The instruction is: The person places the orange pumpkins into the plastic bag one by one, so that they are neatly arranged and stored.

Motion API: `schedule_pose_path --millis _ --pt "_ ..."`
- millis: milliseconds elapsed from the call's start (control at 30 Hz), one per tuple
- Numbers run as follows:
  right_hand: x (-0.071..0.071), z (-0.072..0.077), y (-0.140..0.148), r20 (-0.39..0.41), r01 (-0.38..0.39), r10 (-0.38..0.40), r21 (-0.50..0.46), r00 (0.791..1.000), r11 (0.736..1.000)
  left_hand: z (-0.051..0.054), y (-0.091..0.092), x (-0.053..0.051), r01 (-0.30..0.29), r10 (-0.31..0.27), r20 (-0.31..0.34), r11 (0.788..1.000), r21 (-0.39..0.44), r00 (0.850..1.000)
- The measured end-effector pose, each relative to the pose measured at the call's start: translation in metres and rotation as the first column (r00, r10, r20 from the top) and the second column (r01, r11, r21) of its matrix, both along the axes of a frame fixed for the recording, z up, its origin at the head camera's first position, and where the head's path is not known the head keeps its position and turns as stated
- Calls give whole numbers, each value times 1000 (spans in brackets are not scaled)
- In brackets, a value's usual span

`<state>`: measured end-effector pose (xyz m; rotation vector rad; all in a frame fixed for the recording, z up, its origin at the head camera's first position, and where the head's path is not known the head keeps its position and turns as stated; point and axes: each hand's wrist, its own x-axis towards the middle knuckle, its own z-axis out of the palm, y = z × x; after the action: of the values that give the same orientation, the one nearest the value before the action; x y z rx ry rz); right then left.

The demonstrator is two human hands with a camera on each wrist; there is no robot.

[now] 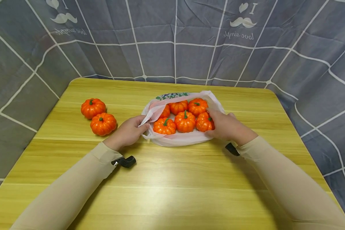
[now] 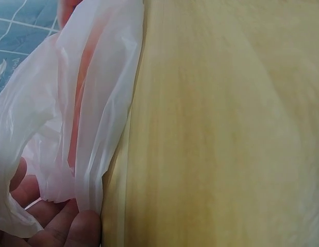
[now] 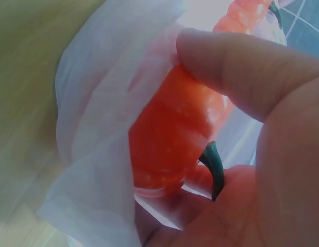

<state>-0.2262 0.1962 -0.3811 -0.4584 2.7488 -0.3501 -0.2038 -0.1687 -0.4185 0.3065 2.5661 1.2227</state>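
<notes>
A white translucent plastic bag (image 1: 181, 140) lies on its side with its mouth facing me, and several small orange pumpkins (image 1: 185, 122) with green stems sit inside. My left hand (image 1: 129, 132) pinches the bag's rim at its left end; the left wrist view shows the fingers (image 2: 53, 224) curled against the folded plastic (image 2: 97, 103). At the right end of the opening, my right hand (image 1: 225, 126) grips the front right pumpkin (image 3: 172, 128). Its thumb (image 3: 221, 62) lies on one side and the fingers on the other, partly hidden behind the pumpkin.
Two more pumpkins (image 1: 103, 124) stand close together on the wooden table (image 1: 166, 191), left of my left hand. A grey curtain (image 1: 156, 60) with white lines hangs behind the table and along both sides.
</notes>
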Motion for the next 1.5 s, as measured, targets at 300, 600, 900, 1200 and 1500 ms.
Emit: schedule_pose_path --millis 300,600,900,1200,1500 --pt "3 6 2 -56 19 -22 -55 998 998 2 -1 1 5 -6 -22 1000 -4 1000" --pt "8 13 5 -85 9 -14 -49 996 999 6 -3 2 4 -5 -62 1000 -9 998" --pt "11 13 5 -87 -29 31 26 996 999 13 -3 5 5 -5 -95 1000 -6 995" --pt "8 7 -4 -103 -55 57 25 993 998 13 -3 6 -9 9 -37 1000 -2 999" --pt "12 17 9 -122 -19 10 -75 993 997 42 -17 17 -10 12 -89 1000 18 996"
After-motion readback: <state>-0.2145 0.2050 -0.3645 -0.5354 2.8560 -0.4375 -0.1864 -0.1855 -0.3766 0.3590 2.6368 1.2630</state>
